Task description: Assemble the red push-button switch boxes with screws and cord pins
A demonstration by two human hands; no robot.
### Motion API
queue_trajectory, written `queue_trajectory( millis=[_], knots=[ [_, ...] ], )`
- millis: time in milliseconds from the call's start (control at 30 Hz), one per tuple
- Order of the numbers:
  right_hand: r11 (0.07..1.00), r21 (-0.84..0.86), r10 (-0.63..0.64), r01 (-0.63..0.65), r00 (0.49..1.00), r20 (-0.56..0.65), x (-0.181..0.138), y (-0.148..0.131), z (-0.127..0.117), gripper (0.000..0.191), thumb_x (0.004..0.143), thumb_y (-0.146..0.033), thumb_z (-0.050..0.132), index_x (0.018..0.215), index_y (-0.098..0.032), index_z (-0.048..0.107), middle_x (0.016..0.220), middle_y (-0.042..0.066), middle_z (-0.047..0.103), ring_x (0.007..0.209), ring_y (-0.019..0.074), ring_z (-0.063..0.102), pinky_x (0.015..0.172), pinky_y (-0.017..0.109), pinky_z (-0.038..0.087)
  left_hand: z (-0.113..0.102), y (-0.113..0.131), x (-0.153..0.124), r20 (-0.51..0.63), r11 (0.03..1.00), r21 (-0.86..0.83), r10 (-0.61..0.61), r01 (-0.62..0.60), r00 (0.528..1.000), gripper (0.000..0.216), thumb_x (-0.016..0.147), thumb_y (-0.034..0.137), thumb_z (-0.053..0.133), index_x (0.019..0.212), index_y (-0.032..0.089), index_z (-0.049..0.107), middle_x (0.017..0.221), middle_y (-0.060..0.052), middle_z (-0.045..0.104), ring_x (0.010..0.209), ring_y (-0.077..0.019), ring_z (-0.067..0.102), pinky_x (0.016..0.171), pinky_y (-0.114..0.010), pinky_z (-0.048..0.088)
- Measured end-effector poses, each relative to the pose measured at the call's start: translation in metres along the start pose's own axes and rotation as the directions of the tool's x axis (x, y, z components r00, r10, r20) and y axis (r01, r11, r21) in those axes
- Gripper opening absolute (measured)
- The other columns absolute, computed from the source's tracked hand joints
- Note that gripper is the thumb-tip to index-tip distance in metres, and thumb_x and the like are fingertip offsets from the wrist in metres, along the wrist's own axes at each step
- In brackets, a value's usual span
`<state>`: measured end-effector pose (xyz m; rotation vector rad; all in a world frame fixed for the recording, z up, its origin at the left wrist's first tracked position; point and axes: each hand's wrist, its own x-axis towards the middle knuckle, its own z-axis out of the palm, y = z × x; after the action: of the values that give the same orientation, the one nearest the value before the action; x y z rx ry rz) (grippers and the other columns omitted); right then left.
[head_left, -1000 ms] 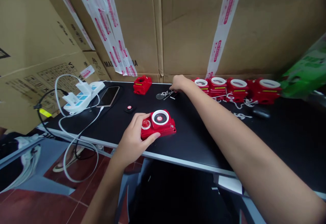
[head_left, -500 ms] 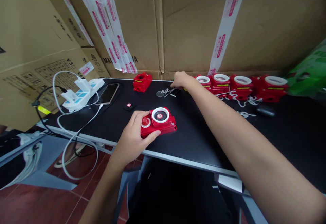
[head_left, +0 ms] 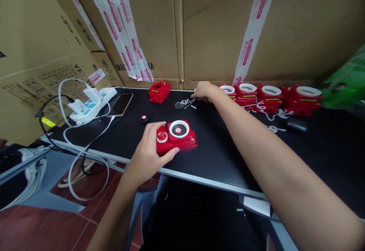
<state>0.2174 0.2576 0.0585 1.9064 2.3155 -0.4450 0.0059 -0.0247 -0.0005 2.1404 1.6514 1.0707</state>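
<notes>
**While the left hand [head_left: 148, 153] clamps the red unit [head_left: 178, 139], the right hand [head_left: 203, 90] lies far back over loose bits**

The red unit sits near the front edge of the counter [head_left: 219, 159], white ring up, with its long axis running left to right. The left hand grips its left end, thumb along the near side and fingers wrapped over the far side by the red button. The right arm stretches past the unit's right end to the back of the counter. That hand is knuckles up, fingers curled down onto the small parts [head_left: 184, 103]; whether they pinch anything cannot be told. The unit lies well apart from it, nearer the body. A row of units [head_left: 270, 96] stands just right of that hand.
</notes>
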Motion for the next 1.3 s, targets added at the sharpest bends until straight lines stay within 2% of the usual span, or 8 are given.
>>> queue_trajectory(
  millis=[133,367,567,667,767,867,1067,1300],
  knots=[
    [1.000,0.024,-0.001,0.001,1.000,-0.015,0.000,0.001,0.001,0.026,0.107,-0.039,0.073,0.108,-0.013,0.075,0.102,0.006,0.079,0.086,0.0170,0.076,0.081,0.035,0.066,0.002,-0.004,-0.002,-0.037,1.000,0.002,0.005,-0.005,0.999,0.081,0.089,0.038,0.086,0.157,0.030,0.041,0.152,-0.012,0.051,0.140,-0.0321,0.062,0.121,-0.051,0.053],
    [0.995,0.100,-0.010,0.016,0.998,-0.064,0.002,0.003,0.004,0.021,0.093,-0.031,0.084,0.084,-0.013,0.079,0.076,0.012,0.078,0.075,0.0247,0.077,0.074,0.035,0.062,0.001,-0.015,0.000,-0.059,0.987,-0.156,-0.032,0.022,0.998,0.082,0.080,0.036,0.094,0.151,0.030,0.053,0.152,-0.012,0.049,0.141,-0.0344,0.062,0.121,-0.054,0.057],
    [0.989,0.141,-0.031,0.037,0.999,-0.044,0.003,0.011,0.000,0.018,0.089,-0.031,0.088,0.087,-0.015,0.080,0.070,0.010,0.076,0.072,0.0252,0.077,0.068,0.033,0.061,-0.005,-0.020,0.003,-0.001,0.944,-0.318,-0.095,0.090,0.995,0.074,0.080,0.036,0.095,0.145,0.027,0.061,0.150,-0.011,0.058,0.143,-0.0329,0.064,0.125,-0.053,0.056],
    [0.985,0.159,-0.052,0.058,0.998,-0.041,0.002,0.016,-0.004,0.013,0.088,-0.027,0.088,0.088,-0.015,0.081,0.072,0.010,0.077,0.071,0.0240,0.076,0.066,0.032,0.060,-0.007,-0.021,0.005,0.056,0.884,-0.431,-0.175,0.181,0.983,0.074,0.080,0.032,0.095,0.145,0.025,0.061,0.152,-0.012,0.065,0.143,-0.0336,0.066,0.125,-0.055,0.056],
    [0.980,0.182,-0.073,0.080,0.996,-0.045,0.000,0.020,-0.005,0.008,0.088,-0.022,0.087,0.088,-0.015,0.082,0.078,0.010,0.080,0.073,0.0231,0.078,0.069,0.032,0.061,-0.010,-0.021,0.007,0.102,0.839,-0.497,-0.198,0.223,0.975,0.072,0.082,0.027,0.092,0.147,0.025,0.061,0.159,-0.012,0.063,0.150,-0.0340,0.061,0.125,-0.053,0.057],
    [0.974,0.208,-0.081,0.090,0.995,-0.050,0.000,0.021,-0.005,0.006,0.089,-0.019,0.086,0.094,-0.016,0.083,0.079,0.009,0.081,0.077,0.0233,0.080,0.073,0.032,0.062,-0.012,-0.023,0.008,0.129,0.836,-0.503,-0.179,0.220,0.975,0.072,0.082,0.024,0.091,0.147,0.027,0.061,0.162,-0.012,0.061,0.154,-0.0343,0.057,0.128,-0.053,0.053],
    [0.966,0.228,-0.112,0.120,0.993,-0.049,0.004,0.023,-0.005,0.019,0.084,-0.014,0.092,0.101,-0.020,0.086,0.073,0.004,0.078,0.071,0.0221,0.077,0.070,0.031,0.061,-0.016,-0.026,0.006,0.152,0.836,-0.494,-0.188,0.239,0.970,0.075,0.079,0.024,0.093,0.148,0.028,0.062,0.158,-0.011,0.064,0.151,-0.0346,0.061,0.128,-0.055,0.052],
    [0.968,0.202,-0.145,0.150,0.989,-0.039,0.008,0.026,-0.003,0.016,0.086,-0.016,0.090,0.100,-0.022,0.087,0.073,0.003,0.077,0.066,0.0195,0.074,0.066,0.029,0.059,-0.015,-0.025,0.007,0.123,0.881,-0.439,-0.132,0.174,0.984,0.065,0.080,0.028,0.094,0.140,0.027,0.068,0.152,-0.010,0.064,0.144,-0.0324,0.065,0.124,-0.052,0.057]
  ],
)
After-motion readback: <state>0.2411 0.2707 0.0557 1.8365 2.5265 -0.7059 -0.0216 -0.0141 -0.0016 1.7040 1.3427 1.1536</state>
